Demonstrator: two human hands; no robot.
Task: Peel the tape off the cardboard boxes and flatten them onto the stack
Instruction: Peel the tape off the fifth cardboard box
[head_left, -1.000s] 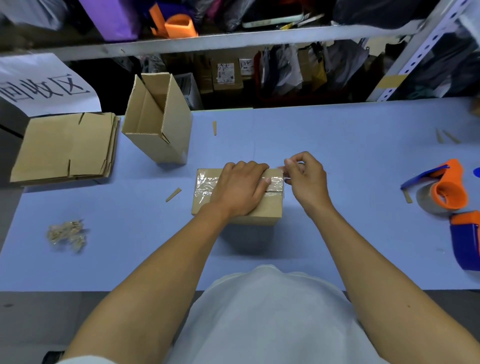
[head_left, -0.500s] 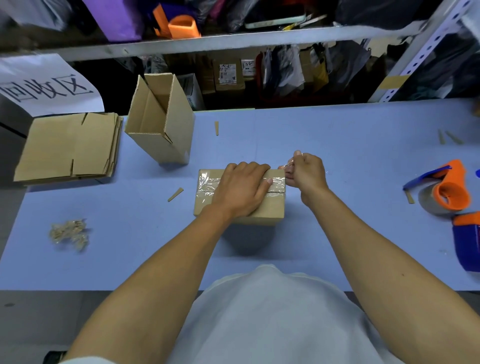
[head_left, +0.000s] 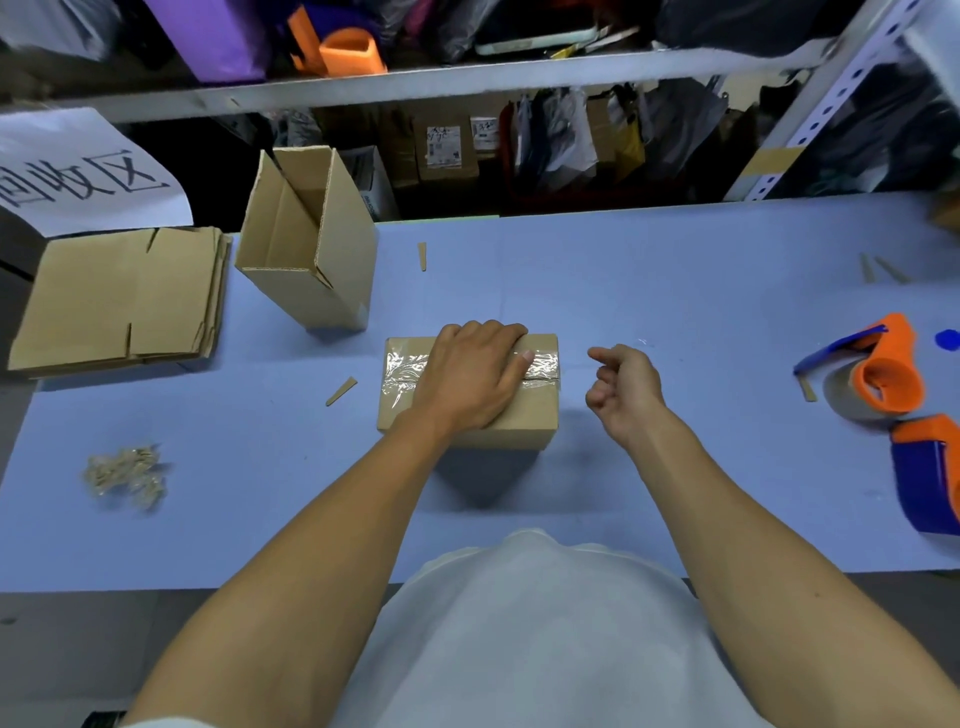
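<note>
A small sealed cardboard box (head_left: 522, 418) sits mid-table, with clear tape (head_left: 408, 370) running across its top seam. My left hand (head_left: 467, 379) lies palm down on the box top, fingers straight, pressing it. Just right of the box, my right hand (head_left: 623, 389) hovers with fingers curled; nothing shows between them. The stack of flattened boxes (head_left: 119, 301) lies at the far left. An opened, empty box (head_left: 311, 260) stands upright behind and to the left of the sealed one.
A wad of peeled tape (head_left: 127, 475) lies at the front left of the blue table (head_left: 675, 291). An orange tape dispenser (head_left: 878, 379) and a blue-orange one (head_left: 930, 473) sit at the right edge. Cardboard slivers (head_left: 341, 391) are scattered about. A cluttered shelf rises behind.
My right hand has left the box's right end, where it was pinching at the tape, and moved right with fingers curled. My left hand stays pressed on the box.
</note>
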